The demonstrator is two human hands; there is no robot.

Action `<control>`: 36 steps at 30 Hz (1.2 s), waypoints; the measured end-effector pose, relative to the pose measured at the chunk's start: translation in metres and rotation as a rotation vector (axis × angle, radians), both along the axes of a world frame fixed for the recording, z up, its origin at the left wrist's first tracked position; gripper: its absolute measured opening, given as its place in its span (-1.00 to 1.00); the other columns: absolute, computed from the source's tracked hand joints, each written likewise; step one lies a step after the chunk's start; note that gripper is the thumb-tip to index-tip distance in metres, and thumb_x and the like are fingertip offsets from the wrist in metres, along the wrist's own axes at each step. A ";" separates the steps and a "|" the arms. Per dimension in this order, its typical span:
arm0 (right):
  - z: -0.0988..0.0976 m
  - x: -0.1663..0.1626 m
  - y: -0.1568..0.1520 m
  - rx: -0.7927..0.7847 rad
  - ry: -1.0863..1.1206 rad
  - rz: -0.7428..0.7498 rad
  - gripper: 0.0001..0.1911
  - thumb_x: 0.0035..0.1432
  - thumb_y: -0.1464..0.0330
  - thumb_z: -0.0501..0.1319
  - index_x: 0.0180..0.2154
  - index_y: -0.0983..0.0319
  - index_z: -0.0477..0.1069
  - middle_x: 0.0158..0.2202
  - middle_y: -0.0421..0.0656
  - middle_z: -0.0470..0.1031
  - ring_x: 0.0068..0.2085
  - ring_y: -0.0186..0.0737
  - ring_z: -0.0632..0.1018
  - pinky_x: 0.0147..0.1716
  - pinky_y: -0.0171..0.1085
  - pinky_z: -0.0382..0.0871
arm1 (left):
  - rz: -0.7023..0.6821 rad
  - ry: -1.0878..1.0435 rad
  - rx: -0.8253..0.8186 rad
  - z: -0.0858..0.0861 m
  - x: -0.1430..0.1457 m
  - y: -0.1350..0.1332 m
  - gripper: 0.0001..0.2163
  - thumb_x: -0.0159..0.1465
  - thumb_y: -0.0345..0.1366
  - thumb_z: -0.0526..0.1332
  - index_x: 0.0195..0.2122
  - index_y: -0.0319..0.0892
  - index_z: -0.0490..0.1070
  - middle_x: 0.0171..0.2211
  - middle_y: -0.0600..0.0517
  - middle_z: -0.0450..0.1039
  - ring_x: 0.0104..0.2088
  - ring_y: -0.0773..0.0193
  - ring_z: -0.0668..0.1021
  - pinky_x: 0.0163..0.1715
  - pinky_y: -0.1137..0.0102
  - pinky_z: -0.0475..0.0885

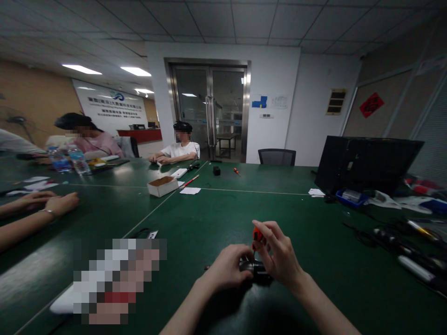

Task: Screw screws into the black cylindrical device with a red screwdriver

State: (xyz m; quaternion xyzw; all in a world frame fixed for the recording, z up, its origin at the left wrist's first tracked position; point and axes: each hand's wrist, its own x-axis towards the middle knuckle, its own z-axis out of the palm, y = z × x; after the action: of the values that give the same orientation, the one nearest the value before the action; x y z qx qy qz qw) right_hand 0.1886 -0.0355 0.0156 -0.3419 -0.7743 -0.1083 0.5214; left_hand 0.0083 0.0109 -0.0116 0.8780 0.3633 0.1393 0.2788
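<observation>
My right hand (281,251) pinches the handle of a small orange-and-black screwdriver (257,235), held upright with its shaft pointing down. Below it, a dark cylindrical part (260,269) with a shiny metal section lies on the green table (223,216). My left hand (230,266) is closed around the left side of this part, thumb in front and fingers behind. The screwdriver's tip meets or nearly meets the top of the part; my fingers hide the exact spot. The part's kind cannot be made out.
Ahead stand a white open box (162,187), a small black block (216,170) and another orange screwdriver (236,171). A black monitor (366,163), a blue tray (351,197) and cables lie right. Another person's hands (56,203) rest left; two people sit farther back.
</observation>
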 end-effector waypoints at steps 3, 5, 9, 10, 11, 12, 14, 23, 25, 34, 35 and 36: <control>0.002 -0.001 -0.002 0.008 -0.008 -0.017 -0.50 0.40 0.47 0.03 0.32 0.09 0.18 -0.14 -0.09 0.46 -0.42 -0.33 0.54 -0.48 -0.37 0.48 | 0.002 -0.020 0.003 0.000 0.000 0.000 -0.76 0.08 -0.41 0.34 -0.18 -0.18 0.53 -0.19 0.00 0.58 -0.21 0.16 0.53 -0.22 0.43 0.38; 0.003 -0.002 -0.003 0.015 -0.016 -0.018 -0.47 0.40 0.48 0.00 0.34 0.11 0.14 -0.12 -0.06 0.48 -0.39 -0.30 0.57 -0.44 -0.35 0.51 | 0.004 -0.036 0.004 0.000 0.000 -0.001 -0.77 0.08 -0.42 0.33 -0.20 -0.18 0.53 -0.19 0.00 0.58 -0.20 0.15 0.53 -0.19 0.42 0.38; 0.002 -0.002 -0.003 -0.006 -0.005 0.012 -0.51 0.40 0.44 0.00 0.32 0.19 0.13 -0.13 -0.03 0.52 -0.39 -0.27 0.58 -0.43 -0.34 0.53 | -0.003 -0.028 -0.001 0.002 0.000 -0.002 -0.75 0.08 -0.42 0.32 -0.18 -0.17 0.54 -0.15 -0.01 0.59 -0.17 0.13 0.54 -0.15 0.40 0.39; 0.001 -0.001 -0.002 -0.003 0.006 0.017 -0.54 0.41 0.41 0.03 0.29 0.19 0.15 -0.16 -0.05 0.53 -0.40 -0.27 0.57 -0.44 -0.34 0.52 | 0.000 -0.024 -0.001 0.002 0.000 -0.002 -0.75 0.08 -0.41 0.32 -0.17 -0.16 0.54 -0.15 -0.01 0.59 -0.16 0.12 0.54 -0.15 0.39 0.39; 0.000 -0.001 -0.001 0.007 0.016 0.020 -0.58 0.41 0.38 0.06 0.26 0.18 0.16 -0.19 -0.08 0.53 -0.42 -0.28 0.56 -0.45 -0.35 0.52 | 0.008 -0.020 0.001 0.003 0.000 -0.003 -0.74 0.09 -0.40 0.33 -0.16 -0.16 0.54 -0.15 -0.02 0.59 -0.16 0.12 0.54 -0.14 0.39 0.39; -0.001 0.000 0.000 0.023 0.022 0.018 -0.61 0.40 0.35 0.09 0.22 0.17 0.19 -0.21 -0.11 0.53 -0.42 -0.28 0.56 -0.46 -0.35 0.52 | 0.016 -0.019 0.002 0.003 0.000 -0.003 -0.74 0.09 -0.40 0.33 -0.16 -0.16 0.54 -0.14 -0.02 0.59 -0.16 0.11 0.55 -0.13 0.38 0.39; -0.002 0.000 0.002 0.055 0.026 0.009 -0.66 0.40 0.32 0.13 0.16 0.14 0.23 -0.20 -0.11 0.52 -0.40 -0.29 0.57 -0.46 -0.36 0.51 | 0.023 -0.022 0.003 0.003 0.000 -0.003 -0.75 0.09 -0.41 0.32 -0.17 -0.16 0.54 -0.15 -0.02 0.59 -0.17 0.12 0.55 -0.14 0.39 0.39; 0.003 -0.001 -0.002 0.028 0.010 -0.004 -0.57 0.43 0.47 -0.01 0.25 0.10 0.28 -0.05 -0.04 0.45 -0.36 -0.34 0.59 -0.45 -0.37 0.52 | 0.009 -0.017 0.005 -0.001 0.000 0.000 -0.76 0.08 -0.41 0.33 -0.18 -0.18 0.54 -0.18 0.00 0.59 -0.20 0.15 0.54 -0.20 0.42 0.39; 0.002 -0.001 -0.001 0.024 0.015 0.005 -0.58 0.43 0.46 -0.01 0.26 0.13 0.23 -0.04 0.00 0.48 -0.32 -0.30 0.61 -0.44 -0.36 0.53 | 0.005 -0.003 -0.001 0.000 0.000 0.000 -0.76 0.10 -0.40 0.33 -0.17 -0.17 0.54 -0.17 0.00 0.58 -0.19 0.14 0.54 -0.19 0.41 0.39; -0.007 -0.001 0.004 0.082 0.136 -0.052 -0.77 0.41 0.30 0.16 0.03 0.15 0.17 -0.34 -0.24 0.50 -0.52 -0.37 0.51 -0.51 -0.39 0.47 | -0.001 0.001 0.002 0.002 -0.001 -0.001 -0.68 0.11 -0.40 0.33 -0.07 -0.13 0.56 -0.10 0.01 0.59 -0.12 0.12 0.55 -0.10 0.39 0.39; -0.006 -0.001 0.004 0.076 0.129 -0.066 -0.76 0.41 0.28 0.16 0.04 0.16 0.18 -0.34 -0.23 0.50 -0.53 -0.37 0.51 -0.52 -0.38 0.47 | -0.003 -0.002 -0.001 0.000 -0.001 -0.001 -0.67 0.11 -0.40 0.33 -0.07 -0.13 0.56 -0.09 0.00 0.59 -0.11 0.12 0.55 -0.10 0.39 0.39; -0.006 -0.002 0.003 0.070 0.120 -0.071 -0.75 0.42 0.28 0.15 0.05 0.16 0.18 -0.32 -0.22 0.51 -0.53 -0.36 0.50 -0.53 -0.38 0.47 | -0.002 -0.004 -0.002 -0.001 -0.002 0.000 -0.68 0.12 -0.39 0.33 -0.06 -0.12 0.56 -0.09 0.00 0.59 -0.11 0.11 0.55 -0.10 0.39 0.39</control>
State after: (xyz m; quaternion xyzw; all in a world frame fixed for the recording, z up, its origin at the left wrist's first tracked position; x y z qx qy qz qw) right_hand 0.1869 -0.0323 0.0095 -0.3566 -0.7248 -0.1330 0.5743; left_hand 0.0067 0.0109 -0.0124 0.8779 0.3617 0.1405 0.2806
